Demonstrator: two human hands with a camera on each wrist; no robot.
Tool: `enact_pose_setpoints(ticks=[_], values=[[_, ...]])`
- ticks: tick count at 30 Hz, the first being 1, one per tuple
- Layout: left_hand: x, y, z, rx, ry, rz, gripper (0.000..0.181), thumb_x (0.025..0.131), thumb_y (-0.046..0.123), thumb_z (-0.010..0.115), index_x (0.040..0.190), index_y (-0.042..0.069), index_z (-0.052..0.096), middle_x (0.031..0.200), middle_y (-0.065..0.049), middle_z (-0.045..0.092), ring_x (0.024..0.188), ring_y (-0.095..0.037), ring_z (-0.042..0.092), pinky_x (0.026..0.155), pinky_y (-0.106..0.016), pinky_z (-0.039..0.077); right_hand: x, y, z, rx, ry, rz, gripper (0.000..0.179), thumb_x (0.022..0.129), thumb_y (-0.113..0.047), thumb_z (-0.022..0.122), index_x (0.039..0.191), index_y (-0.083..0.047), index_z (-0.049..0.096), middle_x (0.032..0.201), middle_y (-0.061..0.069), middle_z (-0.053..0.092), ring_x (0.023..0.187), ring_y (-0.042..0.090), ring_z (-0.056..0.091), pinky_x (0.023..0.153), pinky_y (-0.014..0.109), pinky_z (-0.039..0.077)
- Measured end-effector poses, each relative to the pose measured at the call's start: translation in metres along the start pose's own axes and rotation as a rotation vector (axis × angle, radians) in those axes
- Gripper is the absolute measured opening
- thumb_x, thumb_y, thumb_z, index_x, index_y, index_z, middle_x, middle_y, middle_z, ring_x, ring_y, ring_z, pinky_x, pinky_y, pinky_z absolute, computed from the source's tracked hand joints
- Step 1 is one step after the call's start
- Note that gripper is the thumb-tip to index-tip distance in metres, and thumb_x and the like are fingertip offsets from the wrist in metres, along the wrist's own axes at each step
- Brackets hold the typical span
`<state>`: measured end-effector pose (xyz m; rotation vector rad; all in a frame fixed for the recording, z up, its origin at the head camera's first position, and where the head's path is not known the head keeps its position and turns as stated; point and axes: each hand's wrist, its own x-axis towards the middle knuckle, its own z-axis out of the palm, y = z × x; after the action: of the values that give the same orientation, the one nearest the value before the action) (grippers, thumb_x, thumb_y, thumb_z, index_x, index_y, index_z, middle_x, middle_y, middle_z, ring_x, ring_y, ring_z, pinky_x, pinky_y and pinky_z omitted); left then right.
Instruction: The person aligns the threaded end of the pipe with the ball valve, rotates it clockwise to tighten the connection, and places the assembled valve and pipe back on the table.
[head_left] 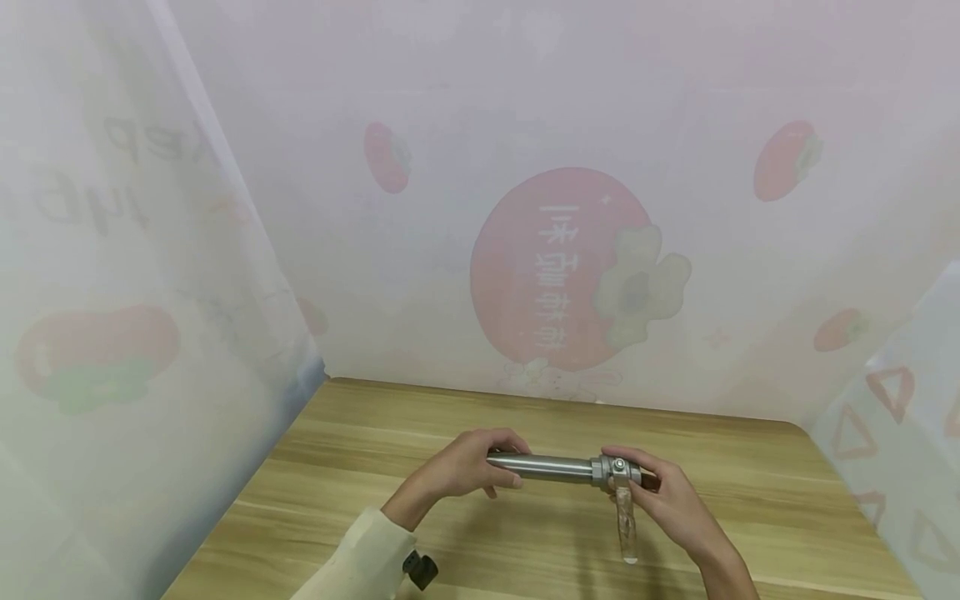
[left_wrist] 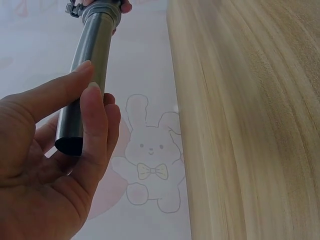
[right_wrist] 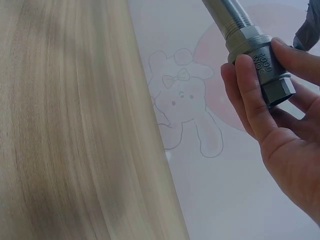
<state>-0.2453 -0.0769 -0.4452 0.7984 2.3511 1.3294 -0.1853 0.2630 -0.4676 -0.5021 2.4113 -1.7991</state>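
A shiny metal pipe (head_left: 551,467) is joined at its right end to a ball valve (head_left: 618,472), and both are held level above the table. My left hand (head_left: 474,466) grips the pipe near its free end, thumb and fingers around it; the open pipe mouth shows in the left wrist view. Around the valve body curl the fingers of my right hand (head_left: 671,498). The valve's lever handle (head_left: 627,525), wrapped in clear plastic, points toward me. In the right wrist view, pipe threads (right_wrist: 239,24) show beside the valve, whose body (right_wrist: 265,65) bears raised lettering.
A wood-grain table (head_left: 360,450) lies beneath the hands. Pale printed sheets stand behind it and at both sides; the back sheet (head_left: 420,275) carries red fruit drawings. A small black device (head_left: 421,570) is on the left sleeve (head_left: 367,558).
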Motion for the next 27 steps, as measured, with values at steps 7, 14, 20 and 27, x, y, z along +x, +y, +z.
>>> enact_pose_setpoints(ticks=[7,14,20,27], values=[[-0.0008,0.0007,0.0004,-0.015,-0.004,-0.007,0.031,0.104,0.025,0.078,0.133,0.015,0.073,0.115,-0.001,0.075,0.092,-0.014,0.071,0.070,-0.040,0.068,-0.0004,0.0013,-0.0009,-0.015,0.007,-0.011,0.050,0.111,-0.017,0.066,0.155,0.004,0.055,0.142,0.036,0.059,0.110,0.015,0.076,0.090,0.028,0.065],[0.0003,-0.0009,-0.0013,-0.047,-0.006,-0.010,0.030,0.107,0.029,0.074,0.133,0.015,0.075,0.118,-0.002,0.075,0.098,-0.016,0.071,0.072,-0.036,0.068,-0.0001,0.0006,-0.0024,0.004,0.012,-0.026,0.050,0.111,-0.015,0.065,0.156,0.004,0.054,0.142,0.036,0.058,0.107,0.017,0.077,0.089,0.028,0.065],[0.0003,-0.0007,-0.0032,-0.064,-0.022,-0.014,0.030,0.102,0.018,0.079,0.132,0.016,0.075,0.114,-0.003,0.076,0.095,-0.015,0.071,0.078,-0.043,0.069,-0.0008,0.0001,-0.0023,0.013,0.013,-0.055,0.049,0.112,-0.014,0.064,0.156,0.005,0.054,0.140,0.037,0.058,0.107,0.017,0.077,0.089,0.029,0.065],[0.0003,0.0004,-0.0038,-0.067,-0.028,0.009,0.030,0.101,0.014,0.080,0.131,0.015,0.075,0.114,-0.010,0.076,0.093,-0.015,0.071,0.075,-0.041,0.069,-0.0003,0.0006,-0.0007,-0.012,0.037,-0.021,0.048,0.110,-0.015,0.066,0.155,0.001,0.057,0.141,0.034,0.059,0.107,0.019,0.077,0.089,0.029,0.064]])
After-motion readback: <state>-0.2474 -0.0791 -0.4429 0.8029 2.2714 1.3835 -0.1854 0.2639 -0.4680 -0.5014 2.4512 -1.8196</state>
